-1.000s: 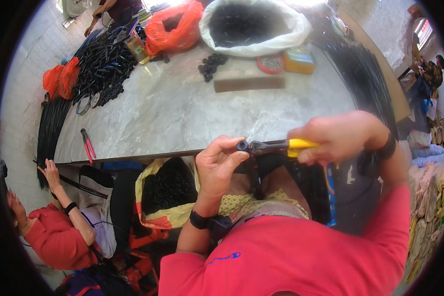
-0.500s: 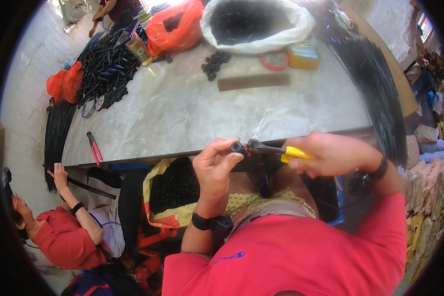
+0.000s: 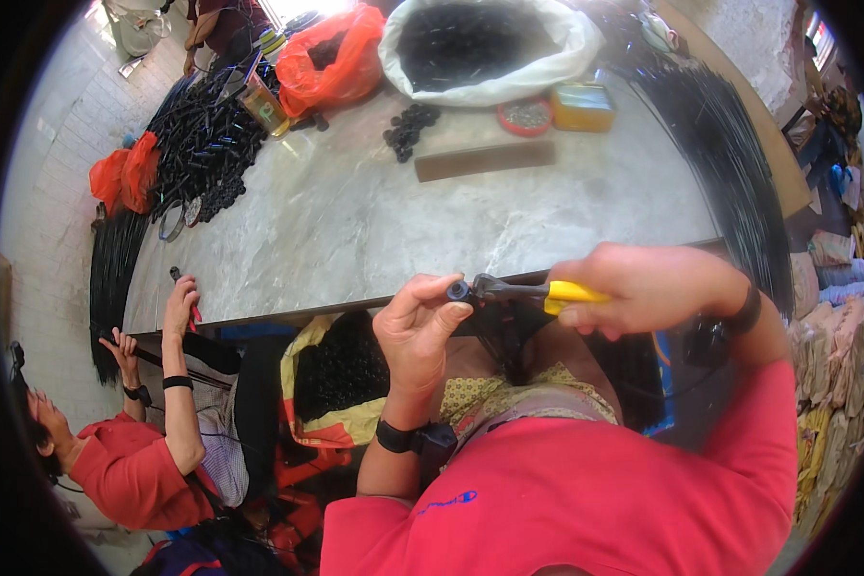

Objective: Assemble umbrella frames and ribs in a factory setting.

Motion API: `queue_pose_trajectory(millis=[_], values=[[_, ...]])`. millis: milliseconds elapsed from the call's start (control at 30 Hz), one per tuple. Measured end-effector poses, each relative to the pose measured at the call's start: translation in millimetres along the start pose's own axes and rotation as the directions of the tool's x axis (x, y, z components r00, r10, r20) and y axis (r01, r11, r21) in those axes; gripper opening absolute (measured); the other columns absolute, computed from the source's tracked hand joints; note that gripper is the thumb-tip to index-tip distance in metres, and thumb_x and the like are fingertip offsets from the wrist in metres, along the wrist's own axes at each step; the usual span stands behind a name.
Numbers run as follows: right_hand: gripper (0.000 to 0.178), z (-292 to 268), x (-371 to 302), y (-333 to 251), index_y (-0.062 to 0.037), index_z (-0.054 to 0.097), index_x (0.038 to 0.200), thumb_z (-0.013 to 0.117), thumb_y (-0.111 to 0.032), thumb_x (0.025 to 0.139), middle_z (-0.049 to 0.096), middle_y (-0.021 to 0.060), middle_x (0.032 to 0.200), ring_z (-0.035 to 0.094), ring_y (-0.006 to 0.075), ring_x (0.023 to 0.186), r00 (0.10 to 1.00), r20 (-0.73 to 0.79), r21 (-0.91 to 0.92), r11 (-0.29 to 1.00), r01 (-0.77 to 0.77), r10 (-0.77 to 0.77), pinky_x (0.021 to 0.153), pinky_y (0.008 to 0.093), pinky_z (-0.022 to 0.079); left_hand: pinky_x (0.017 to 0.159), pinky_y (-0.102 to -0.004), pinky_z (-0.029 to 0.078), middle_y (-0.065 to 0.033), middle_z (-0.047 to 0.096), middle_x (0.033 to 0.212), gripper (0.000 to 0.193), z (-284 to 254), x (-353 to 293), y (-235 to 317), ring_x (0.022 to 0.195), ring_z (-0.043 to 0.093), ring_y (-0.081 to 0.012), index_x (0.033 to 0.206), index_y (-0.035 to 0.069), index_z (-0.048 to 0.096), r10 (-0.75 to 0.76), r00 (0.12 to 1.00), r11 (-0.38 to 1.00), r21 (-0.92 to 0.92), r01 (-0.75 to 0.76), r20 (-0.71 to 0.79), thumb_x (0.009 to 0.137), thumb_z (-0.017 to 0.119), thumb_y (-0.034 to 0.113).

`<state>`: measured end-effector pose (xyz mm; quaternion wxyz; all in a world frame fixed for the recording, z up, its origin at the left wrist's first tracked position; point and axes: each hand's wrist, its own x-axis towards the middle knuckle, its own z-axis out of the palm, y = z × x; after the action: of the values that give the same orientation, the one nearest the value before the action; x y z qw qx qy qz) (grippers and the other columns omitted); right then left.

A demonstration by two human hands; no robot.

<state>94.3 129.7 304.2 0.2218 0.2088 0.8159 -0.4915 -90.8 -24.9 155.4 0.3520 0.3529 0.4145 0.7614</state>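
Observation:
My left hand [image 3: 418,331] pinches a small round black piece [image 3: 459,290] with a hole in its end between thumb and fingertips. In my right hand [image 3: 634,288] is a pair of pliers [image 3: 523,291] with yellow handles, held level just off the table's near edge. The dark metal jaws point left, right beside the black piece. Whether they bite on anything is too small to tell. Black strands hang below my hands, between my knees.
The grey stone table [image 3: 355,230] carries a brown bar [image 3: 485,160], a white sack [image 3: 538,79] of black parts and a red bag [image 3: 302,77]. Black rods [image 3: 715,144] line its right edge. A co-worker's hand [image 3: 180,305] touches red-handled pincers at left. An open yellow sack [image 3: 302,427] stands below.
The co-worker at left has reached a hand up to the red-handled pincers on the table. My hands keep nearly the same pose, with the pliers' jaws slightly lower.

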Motion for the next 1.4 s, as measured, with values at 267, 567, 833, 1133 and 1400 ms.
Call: queue_pose_trajectory(millis=[267, 567, 833, 1133, 1400], values=[[0.02, -3.1, -2.1, -8.3, -0.0013, 0.055, 0.104, 0.056, -0.02, 0.099, 0.064, 0.0056, 0.08, 0.061, 0.0148, 0.064, 0.999, 0.029, -0.035, 0.998, -0.044, 0.045, 0.06, 0.0319, 0.05, 0.084, -0.0317, 0.056, -0.0112, 0.065, 0.1, 0.027, 1.7, -1.9, -5.4, 0.09, 0.066, -0.019, 0.108, -0.006, 0.066, 0.032, 0.999, 0.999, -0.01, -0.032, 0.007, 0.083, 0.068, -0.013], [0.02, -0.6, 6.5, -5.0, -0.0024, 0.055, 0.103, 0.056, -0.022, 0.1, 0.062, 0.0037, 0.08, 0.062, 0.0123, 0.064, 0.984, -0.003, 0.058, 0.982, -0.18, 0.18, 0.056, 0.029, 0.05, 0.082, -0.0355, 0.057, -0.0129, 0.067, 0.099, 0.026, 12.4, 6.4, -1.2, 0.09, 0.068, -0.0226, 0.11, -0.005, 0.064, 0.069, 0.997, 0.971, 0.23, -0.073, 0.025, 0.085, 0.067, -0.011], [0.025, 20.9, 11.6, 20.7, 0.0001, 0.055, 0.104, 0.057, -0.024, 0.1, 0.063, 0.0052, 0.08, 0.062, 0.0125, 0.062, 0.982, -0.168, 0.222, 0.968, 0.12, -0.083, 0.054, 0.0288, 0.05, 0.083, -0.0383, 0.057, -0.0148, 0.069, 0.097, 0.026, -27.4, 7.4, -2.0, 0.086, 0.069, -0.0247, 0.112, -0.005, 0.063, 0.002, 1.0, 0.998, -0.07, -0.004, -0.027, 0.089, 0.071, 0.002], [0.021, 53.8, 37.2, 25.0, 0.0005, 0.05, 0.106, 0.055, -0.019, 0.101, 0.06, 0.009, 0.07, 0.06, 0.0163, 0.06, 0.945, -0.225, 0.179, 0.943, 0.281, -0.239, 0.057, 0.033, 0.049, 0.089, -0.032, 0.053, -0.0144, 0.07, 0.103, 0.027, -26.3, 2.2, 3.7, 0.094, 0.067, -0.0197, 0.113, -0.008, 0.063, 0.005, 0.999, 1.0, -0.015, -0.005, -0.038, 0.087, 0.068, -0.007], [0.018, 54.5, 37.7, 29.9, 0.0003, 0.049, 0.104, 0.053, -0.017, 0.102, 0.059, 0.007, 0.072, 0.057, 0.0142, 0.059, 0.942, -0.211, 0.217, 0.928, 0.304, -0.259, 0.055, 0.0317, 0.048, 0.089, -0.0317, 0.055, -0.0144, 0.07, 0.103, 0.026, -25.6, 1.6, 2.6, 0.093, 0.068, -0.0201, 0.112, -0.008, 0.064, -0.017, 1.0, 0.999, -0.037, 0.017, 0.0, 0.087, 0.068, -0.007]])
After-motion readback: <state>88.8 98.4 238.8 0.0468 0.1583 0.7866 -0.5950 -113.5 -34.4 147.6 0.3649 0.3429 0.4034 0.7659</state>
